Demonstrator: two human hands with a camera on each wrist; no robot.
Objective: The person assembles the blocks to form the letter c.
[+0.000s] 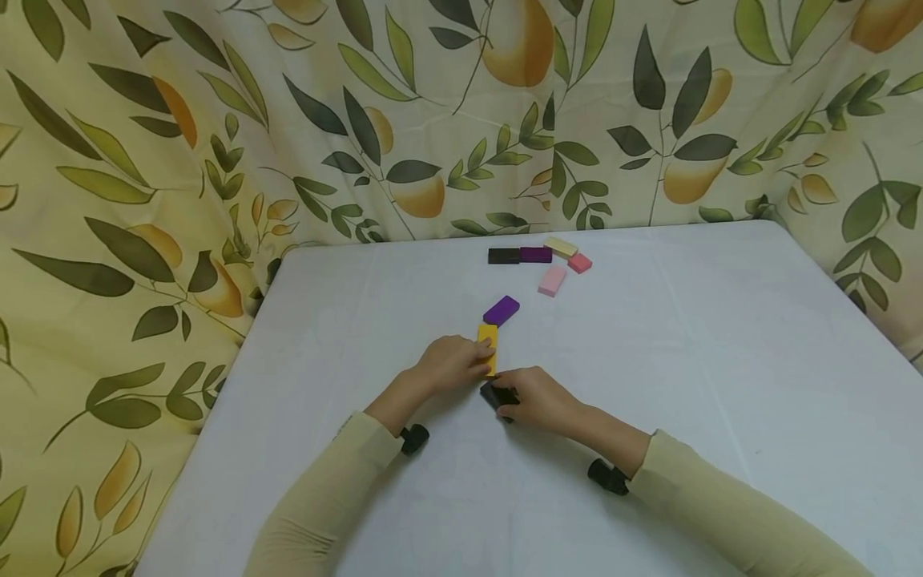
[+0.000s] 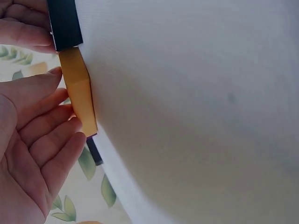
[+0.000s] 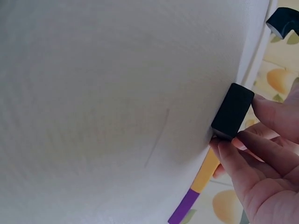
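My left hand (image 1: 453, 362) rests its extended fingers on a yellow block (image 2: 77, 93) that lies lengthwise on the white table. In the left wrist view the thumb and fingertips touch along one side of it. My right hand (image 1: 537, 398) pinches a black block (image 3: 233, 111) between thumb and fingers, at the near end of the yellow one. Seen from above, the black block is tilted and partly hidden by the fingers. A purple block (image 1: 501, 310) meets the yellow block's far end at an angle.
Farther back on the white table (image 1: 685, 344) are a black block (image 1: 503, 256), a dark purple block (image 1: 536, 255), a cream block (image 1: 561, 246), a coral block (image 1: 580, 263) and a pink block (image 1: 552, 281). A patterned curtain (image 1: 461, 160) hangs behind and beside the table.
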